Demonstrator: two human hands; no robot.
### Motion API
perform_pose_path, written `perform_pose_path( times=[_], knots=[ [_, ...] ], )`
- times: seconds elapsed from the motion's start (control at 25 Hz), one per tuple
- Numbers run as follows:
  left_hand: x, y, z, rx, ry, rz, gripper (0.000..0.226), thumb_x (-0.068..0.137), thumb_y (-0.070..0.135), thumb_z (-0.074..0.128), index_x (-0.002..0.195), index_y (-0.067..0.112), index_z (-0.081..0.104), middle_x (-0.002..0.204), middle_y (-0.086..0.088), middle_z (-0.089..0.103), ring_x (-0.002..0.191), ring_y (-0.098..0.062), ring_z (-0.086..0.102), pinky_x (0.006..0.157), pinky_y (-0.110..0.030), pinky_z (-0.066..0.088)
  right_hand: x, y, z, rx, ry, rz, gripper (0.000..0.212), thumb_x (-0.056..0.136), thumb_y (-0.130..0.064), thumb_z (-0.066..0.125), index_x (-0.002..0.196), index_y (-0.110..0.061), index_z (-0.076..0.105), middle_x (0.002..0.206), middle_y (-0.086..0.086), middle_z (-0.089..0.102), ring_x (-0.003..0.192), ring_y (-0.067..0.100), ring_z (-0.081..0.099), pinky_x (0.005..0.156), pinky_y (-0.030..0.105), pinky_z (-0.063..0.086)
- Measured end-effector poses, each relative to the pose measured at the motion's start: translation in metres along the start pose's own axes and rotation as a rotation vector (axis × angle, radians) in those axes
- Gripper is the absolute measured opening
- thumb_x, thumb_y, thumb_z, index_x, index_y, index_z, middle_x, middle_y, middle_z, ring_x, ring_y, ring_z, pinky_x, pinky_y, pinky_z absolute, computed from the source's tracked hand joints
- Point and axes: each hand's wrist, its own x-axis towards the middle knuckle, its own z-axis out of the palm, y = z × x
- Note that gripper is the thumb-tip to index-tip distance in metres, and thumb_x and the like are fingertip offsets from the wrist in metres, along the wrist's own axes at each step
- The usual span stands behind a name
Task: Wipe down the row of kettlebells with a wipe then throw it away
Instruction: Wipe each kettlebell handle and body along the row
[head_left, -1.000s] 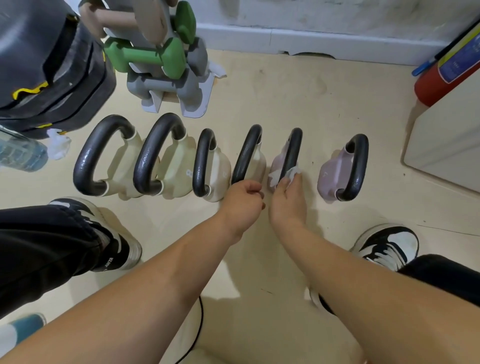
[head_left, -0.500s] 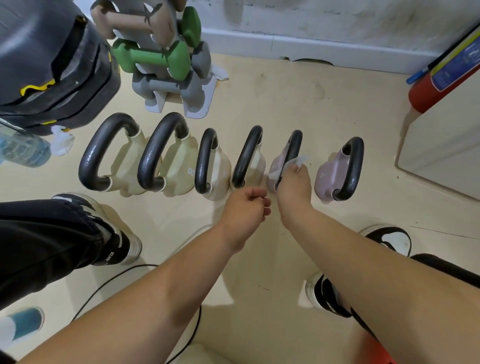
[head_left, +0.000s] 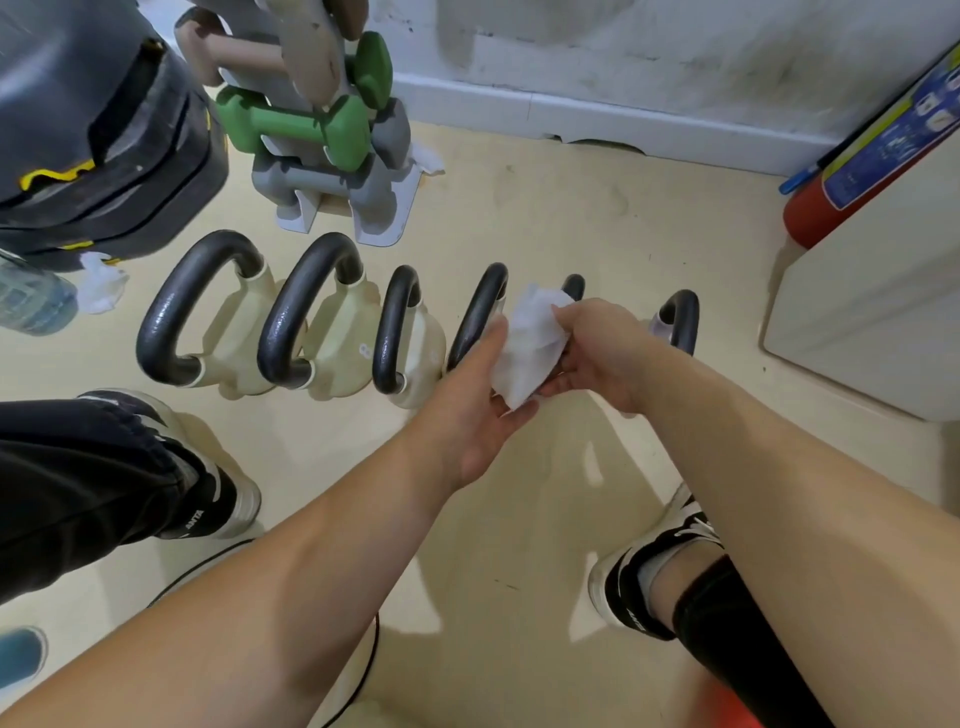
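Kettlebells (head_left: 337, 332) stand in a row across the floor (head_left: 571, 208). Over the row's right part, the left hand (head_left: 467, 415) cups the wipe (head_left: 530, 348), thumb against it. The right hand (head_left: 602, 353) pinches its top, fingers curled.

You've got the white wipe (head_left: 532, 345) crumpled between your left hand (head_left: 467, 415) and right hand (head_left: 605, 353), over six kettlebells (head_left: 332, 332) standing in a row on the floor (head_left: 571, 208), black handles up.

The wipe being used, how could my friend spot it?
Find the row of kettlebells. Near its right end, the left hand and right hand meet. The wipe is the white sheet held between them, unlike the crumpled tissue lying by the water bottle.
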Motion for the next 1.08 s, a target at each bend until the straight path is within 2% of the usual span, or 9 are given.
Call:
perform_pose_path(
  times=[0.12, 0.2, 0.28, 0.4, 0.52, 0.64, 0.8, 0.92, 1.08],
  knots=[
    [0.014, 0.014, 0.015, 0.014, 0.214, 0.086, 0.036, 0.103, 0.031, 0.053, 0.135, 0.017, 0.061, 0.121, -0.008, 0.073, 0.109, -0.024, 0.072, 0.098, -0.044, 0.057, 0.008, -0.009, -0.009, -0.127, 0.084, -0.018, 0.027, 0.095, -0.012, 0.048, 0.110, 0.001, 0.065, 0.084, 0.020, 0.070, 0.070, 0.032, 0.067, 0.069, 0.041, 0.059],
    [0.026, 0.028, 0.020, 0.095, 0.312, 0.182, 0.034, 0.097, 0.030, 0.055, 0.128, 0.019, 0.064, 0.116, -0.005, 0.073, 0.104, -0.024, 0.070, 0.088, -0.040, 0.060, 0.024, -0.010, -0.024, 0.061, 0.290, -0.006, 0.027, 0.094, -0.019, 0.055, 0.108, 0.001, 0.067, 0.075, 0.014, 0.068, 0.066, 0.028, 0.063, 0.065, 0.037, 0.058],
    [0.033, 0.043, 0.025, 0.324, 0.420, 0.323, 0.025, 0.100, 0.033, 0.052, 0.112, 0.017, 0.067, 0.098, -0.005, 0.070, 0.090, -0.022, 0.067, 0.073, -0.034, 0.057, 0.040, -0.011, -0.040, 0.254, 0.456, 0.023, 0.025, 0.094, -0.021, 0.056, 0.109, -0.003, 0.067, 0.074, 0.010, 0.065, 0.064, 0.026, 0.061, 0.064, 0.035, 0.058],
    [0.046, 0.045, 0.040, 0.844, 0.403, 0.622, 0.031, 0.105, 0.028, 0.043, 0.115, 0.015, 0.069, 0.100, -0.003, 0.071, 0.097, -0.024, 0.066, 0.086, -0.034, 0.052, 0.059, -0.001, -0.043, 0.213, 0.417, 0.061, 0.019, 0.094, -0.023, 0.064, 0.101, -0.006, 0.067, 0.086, 0.009, 0.069, 0.069, 0.023, 0.065, 0.064, 0.033, 0.060],
    [0.055, 0.000, 0.049, 1.021, 0.169, 0.427, 0.030, 0.100, 0.032, 0.036, 0.103, 0.022, 0.064, 0.092, 0.003, 0.069, 0.088, -0.023, 0.067, 0.075, -0.037, 0.054, 0.068, 0.009, -0.030, 0.208, 0.378, 0.064, 0.018, 0.092, -0.023, 0.070, 0.093, -0.006, 0.068, 0.090, 0.012, 0.072, 0.074, 0.025, 0.070, 0.063, 0.033, 0.063],
    [0.052, -0.024, 0.059, 0.964, 0.236, 0.334, 0.030, 0.105, 0.031, 0.032, 0.109, 0.018, 0.059, 0.092, 0.003, 0.066, 0.083, -0.017, 0.063, 0.067, -0.031, 0.049, 0.072, 0.002, -0.038, 0.116, 0.411, 0.066, 0.018, 0.088, -0.023, 0.075, 0.085, -0.008, 0.065, 0.077, 0.008, 0.064, 0.061, 0.020, 0.057, 0.052, 0.028, 0.053],
    [0.099, 0.021, 0.085, 0.700, 0.233, 0.094, 0.039, 0.107, 0.019, 0.038, 0.132, -0.001, 0.059, 0.120, -0.022, 0.067, 0.100, -0.033, 0.063, 0.065, -0.027, 0.047, 0.081, -0.004, -0.056, -0.013, 0.363, 0.140, 0.027, 0.077, -0.028, 0.082, 0.095, -0.011, 0.071, 0.083, 0.004, 0.069, 0.065, 0.019, 0.058, 0.055, 0.030, 0.050],
    [0.131, 0.045, 0.098, 0.642, 0.238, 0.032, 0.040, 0.107, 0.019, 0.038, 0.131, -0.005, 0.060, 0.089, -0.016, 0.068, 0.091, -0.028, 0.064, 0.083, -0.030, 0.054, 0.085, -0.001, -0.056, 0.000, 0.380, 0.192, 0.027, 0.071, -0.021, 0.077, 0.096, -0.010, 0.073, 0.085, 0.005, 0.070, 0.066, 0.021, 0.060, 0.064, 0.030, 0.055],
    [0.084, -0.008, 0.073, 0.957, 0.142, 0.367, 0.050, 0.108, 0.022, 0.035, 0.158, 0.018, 0.032, 0.149, -0.010, 0.052, 0.133, -0.027, 0.053, 0.107, -0.039, 0.045, 0.083, 0.003, -0.057, 0.073, 0.332, 0.209, 0.030, 0.075, -0.032, 0.084, 0.097, -0.015, 0.072, 0.092, 0.002, 0.072, 0.079, 0.019, 0.068, 0.073, 0.034, 0.059]
  ],
)
